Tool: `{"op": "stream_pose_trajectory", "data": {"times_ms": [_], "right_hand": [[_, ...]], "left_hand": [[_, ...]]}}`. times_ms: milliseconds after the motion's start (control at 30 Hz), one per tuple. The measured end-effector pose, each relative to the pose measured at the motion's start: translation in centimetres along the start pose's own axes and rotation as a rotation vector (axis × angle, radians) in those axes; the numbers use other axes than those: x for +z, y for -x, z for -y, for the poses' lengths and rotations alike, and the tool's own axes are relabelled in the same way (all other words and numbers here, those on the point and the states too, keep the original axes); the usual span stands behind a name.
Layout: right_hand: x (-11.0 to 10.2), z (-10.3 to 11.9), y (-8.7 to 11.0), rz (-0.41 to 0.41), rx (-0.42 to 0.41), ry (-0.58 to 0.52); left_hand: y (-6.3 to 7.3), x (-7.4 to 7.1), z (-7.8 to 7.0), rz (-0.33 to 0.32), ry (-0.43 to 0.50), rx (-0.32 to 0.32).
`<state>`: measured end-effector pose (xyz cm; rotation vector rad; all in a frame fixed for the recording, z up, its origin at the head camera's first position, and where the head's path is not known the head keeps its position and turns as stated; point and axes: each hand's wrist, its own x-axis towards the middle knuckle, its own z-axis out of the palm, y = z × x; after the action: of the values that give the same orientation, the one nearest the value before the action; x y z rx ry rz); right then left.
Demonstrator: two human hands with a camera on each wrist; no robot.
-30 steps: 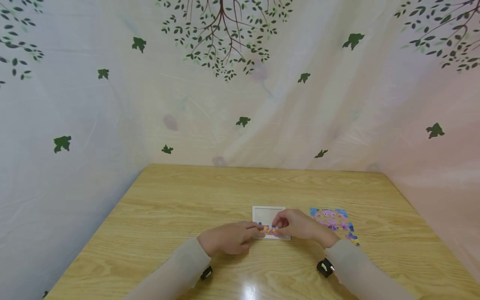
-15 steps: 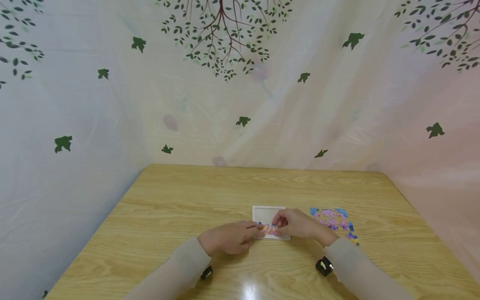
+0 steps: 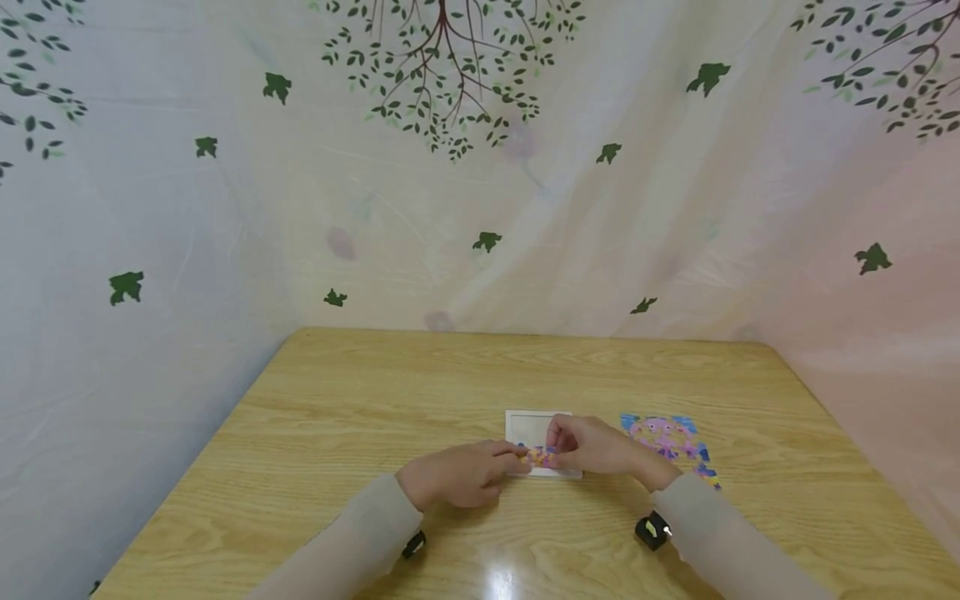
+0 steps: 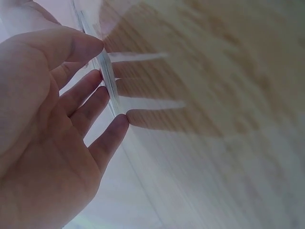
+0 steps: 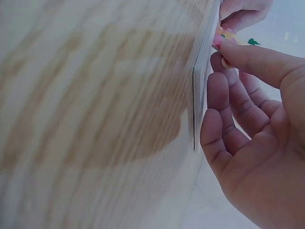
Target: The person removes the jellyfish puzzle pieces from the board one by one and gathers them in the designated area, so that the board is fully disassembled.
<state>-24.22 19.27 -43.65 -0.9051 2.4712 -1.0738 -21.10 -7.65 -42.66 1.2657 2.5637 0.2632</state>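
Observation:
A white puzzle tray [image 3: 527, 427] lies on the table, with colourful jigsaw pieces [image 3: 537, 457] in its near part. From the left, my left hand [image 3: 459, 475] reaches over the tray's near corner. Its fingers are extended and touch the pieces and the tray edge, as the left wrist view also shows. On the other side, my right hand [image 3: 596, 450] pinches a puzzle piece [image 5: 227, 62] between thumb and forefinger, mostly hidden by the fingertips. Pink and yellow pieces [image 5: 225, 34] show just beyond the thumb in the right wrist view.
Right of the tray, a group of joined puzzle pieces [image 3: 662, 429] shows a pink cartoon figure on blue. Several more pieces [image 3: 707, 473] trail toward the near side, close to the right forearm. A wooden table [image 3: 337, 400] carries everything, and a printed curtain [image 3: 405, 208] hangs behind.
Both hands stay almost in place at the tray. Between them, the row of pieces has shifted slightly toward the tray's far side.

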Motion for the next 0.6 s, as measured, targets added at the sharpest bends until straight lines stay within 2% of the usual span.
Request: {"op": "stream_pose_trajectory", "data": {"times_ms": [233,400,600], "right_hand": [[-1.1,-0.5,1.2,-0.002,-0.042,0.007],[-2.3,-1.6,2.5,0.002,-0.027,-0.011],[-3.5,-2.8,4.4,-0.029,-0.026,0.01]], "left_hand": [[-0.1,0.2,0.1,-0.012,-0.018,0.014],[0.0,0.1,0.0,-0.011,-0.015,0.017],[0.1,0.1,0.0,-0.012,-0.002,0.029]]}}
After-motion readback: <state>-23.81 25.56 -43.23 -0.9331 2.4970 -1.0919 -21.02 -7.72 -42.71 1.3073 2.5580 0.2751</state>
